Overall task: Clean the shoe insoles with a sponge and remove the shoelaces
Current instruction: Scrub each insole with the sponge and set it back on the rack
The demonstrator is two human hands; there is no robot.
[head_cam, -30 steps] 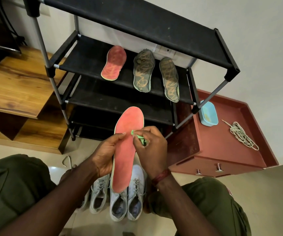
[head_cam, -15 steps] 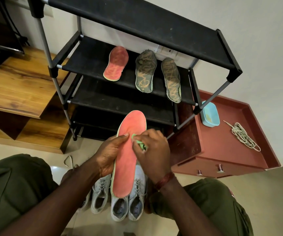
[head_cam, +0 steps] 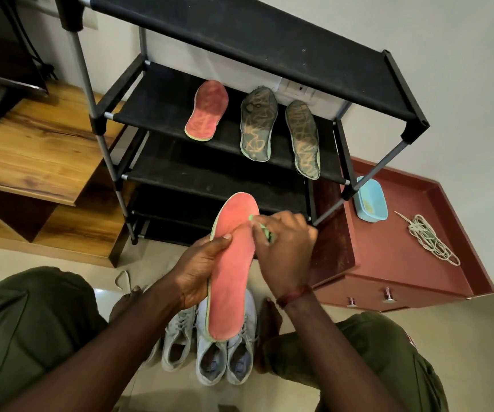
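- Gripping the red insole (head_cam: pixel 231 286) at its left edge with the left hand (head_cam: pixel 195 278) — thumb laid across the top face, fingers curled underneath.
- Pinching a small green sponge (head_cam: pixel 265 231) in the right hand (head_cam: pixel 287 254), fingers bunched, pressed to the insole's right edge just below the toe.
- Held in the air above the grey shoes (head_cam: pixel 210 352) on the floor, long axis running away from the body, toe toward the black rack (head_cam: pixel 269 40), heel nearest.
- Right hand nearer the toe, left at mid-length; most of the length lying back toward the heel, so probably a stroke drawn toward the body next.
- Parked on a rack shelf: another red insole (head_cam: pixel 207 111) and two dark insoles (head_cam: pixel 258 123), side by side, apart.
- Loose shoelaces (head_cam: pixel 430 242) coiled on the red cabinet (head_cam: pixel 388 263) near a blue dish (head_cam: pixel 370 200); laces visible on at least one grey shoe.
- No brand, label or writing legible anywhere.
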